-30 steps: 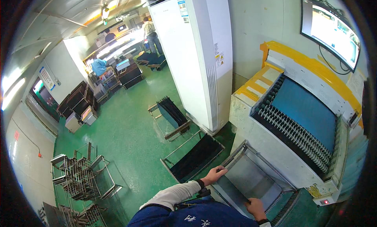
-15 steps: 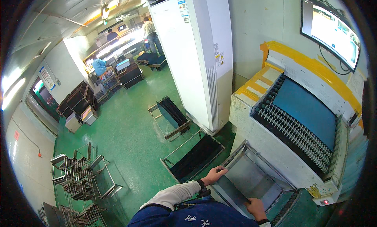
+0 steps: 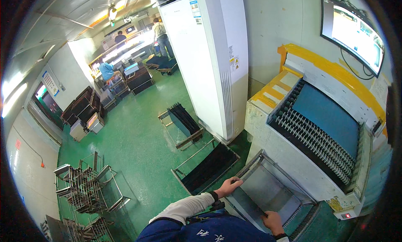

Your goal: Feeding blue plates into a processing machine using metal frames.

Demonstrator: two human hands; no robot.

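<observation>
My left hand (image 3: pixel 229 187) is closed on the upper left end of a thin dark grey panel (image 3: pixel 247 203). At the panel's other end, nearer to my body, my right hand (image 3: pixel 273 222) grips its edge. The panel stands in or just above a metal rack (image 3: pixel 309 193) with toothed side rails, close in front of me. Inside the rack a broad grey metal sheet (image 3: pixel 268 181) lies sloping. How far down the panel reaches is hidden from me.
A roller machine (image 3: pixel 318 137) stands at the right, below a wall screen (image 3: pixel 354 34). Left of the rack sit two racks of dark panels (image 3: pixel 209 168) (image 3: pixel 183 120). A tall white air conditioner (image 3: pixel 205 62) rises behind. Several stacked metal frames (image 3: pixel 83 187) stand left; people work far back.
</observation>
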